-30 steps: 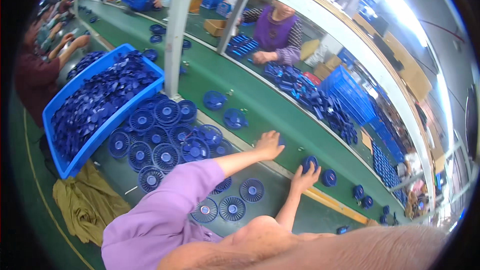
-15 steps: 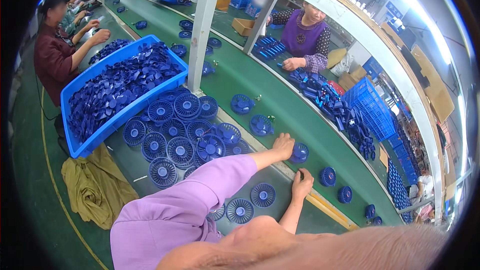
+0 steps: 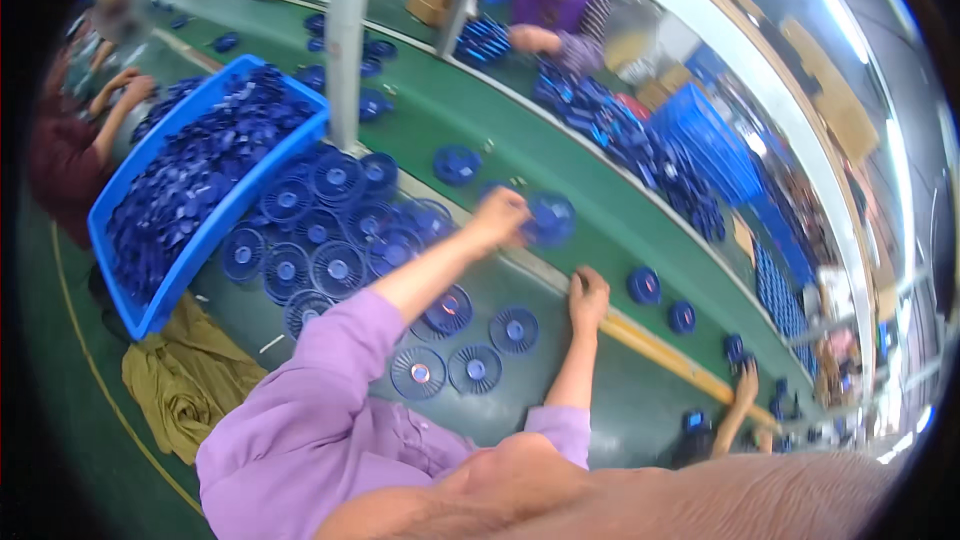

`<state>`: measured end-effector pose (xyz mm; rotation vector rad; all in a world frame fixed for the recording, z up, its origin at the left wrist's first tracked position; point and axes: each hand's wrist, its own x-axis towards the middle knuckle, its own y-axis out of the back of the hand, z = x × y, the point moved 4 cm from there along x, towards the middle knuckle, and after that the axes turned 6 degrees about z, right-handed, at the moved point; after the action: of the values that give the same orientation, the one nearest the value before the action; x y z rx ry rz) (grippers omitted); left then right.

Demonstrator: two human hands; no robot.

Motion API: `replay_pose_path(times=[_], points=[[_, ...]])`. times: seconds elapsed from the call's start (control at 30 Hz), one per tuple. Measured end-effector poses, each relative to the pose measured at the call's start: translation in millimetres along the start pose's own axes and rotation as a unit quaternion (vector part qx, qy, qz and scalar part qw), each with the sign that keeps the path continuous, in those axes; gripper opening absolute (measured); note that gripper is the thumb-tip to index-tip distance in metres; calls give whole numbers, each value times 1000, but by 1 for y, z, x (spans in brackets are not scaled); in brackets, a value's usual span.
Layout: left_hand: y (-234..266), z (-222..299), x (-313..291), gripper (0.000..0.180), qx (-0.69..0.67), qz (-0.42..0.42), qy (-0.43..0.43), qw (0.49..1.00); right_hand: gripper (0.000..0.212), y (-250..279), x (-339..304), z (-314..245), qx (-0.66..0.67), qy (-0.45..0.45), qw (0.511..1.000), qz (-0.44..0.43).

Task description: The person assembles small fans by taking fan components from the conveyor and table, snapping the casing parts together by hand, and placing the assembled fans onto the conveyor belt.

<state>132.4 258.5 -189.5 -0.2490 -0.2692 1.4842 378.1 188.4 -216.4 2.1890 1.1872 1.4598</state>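
My left hand (image 3: 503,218) is at the near edge of the green belt, its fingers bent against a round blue fan housing (image 3: 551,219). Both are somewhat blurred, and the fingertips' contact is partly hidden. My right hand (image 3: 590,298) rests at the belt's edge with fingers loosely curved and a little apart; nothing shows in it. Between my arms and to their left, several round blue slotted grilles (image 3: 474,369) lie on the green table, some heaped together. Other blue housings (image 3: 456,165) sit along the belt, one partly behind my left hand.
A blue tray (image 3: 150,315) full of small blue blade parts stands left, near a white post (image 3: 347,50) and an olive cloth (image 3: 195,380). Across the belt, a person in purple sits by piled blue parts (image 3: 625,125) and a blue crate (image 3: 705,145). Another person's hand (image 3: 745,385) reaches in at lower right.
My left hand has moved left and away from my right hand, and the blue fan housing beside it has shifted that way too. The view has turned; another person's hand has come in at lower right.
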Motion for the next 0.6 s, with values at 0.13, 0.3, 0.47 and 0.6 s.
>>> replay_pose_path(times=[0.13, 0.3, 0.47, 0.6], points=[[38, 31, -44, 42, -175, 12, 62, 982, 23, 2, 6, -18, 72, -32, 996, -27], [73, 25, -61, 32, -262, 76, 41, 961, 34, -14, -6, -66, 157, -14, 977, -147], [86, 28, -71, 38, -317, 66, 44, 945, 42, -30, -6, -118, 147, 79, 968, -187], [80, 46, -78, 57, -327, 44, 30, 944, 48, -37, 13, -133, 139, 90, 965, -202]])
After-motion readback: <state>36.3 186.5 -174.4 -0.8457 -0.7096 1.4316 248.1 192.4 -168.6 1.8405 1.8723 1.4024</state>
